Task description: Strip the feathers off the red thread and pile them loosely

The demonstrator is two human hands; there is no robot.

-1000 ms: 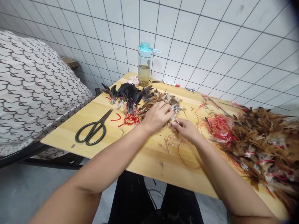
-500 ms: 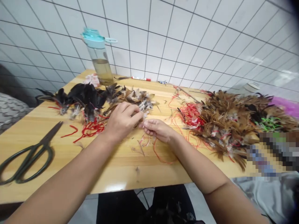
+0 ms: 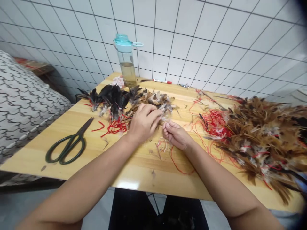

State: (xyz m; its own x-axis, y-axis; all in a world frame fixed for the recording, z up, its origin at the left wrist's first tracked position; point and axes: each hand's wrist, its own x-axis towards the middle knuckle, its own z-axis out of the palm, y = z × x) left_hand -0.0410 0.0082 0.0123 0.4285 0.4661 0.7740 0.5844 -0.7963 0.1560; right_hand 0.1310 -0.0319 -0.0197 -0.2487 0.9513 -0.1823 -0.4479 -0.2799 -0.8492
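Basically unchanged, only the view swung. Both hands stay at the small feather pile [image 3: 155, 100] mid-counter [image 3: 134, 172], so the work looks mid-way. Left hand [image 3: 144, 123] pinches feathers at the pile's edge. Right hand [image 3: 176, 135] is curled shut, contents unclear. Bottle [image 3: 126, 62] is capped, about a third full of yellowish liquid.

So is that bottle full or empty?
Partly full. The bottle stands upright, and yellowish liquid fills its clear lower part, with an empty gap under the teal lid.
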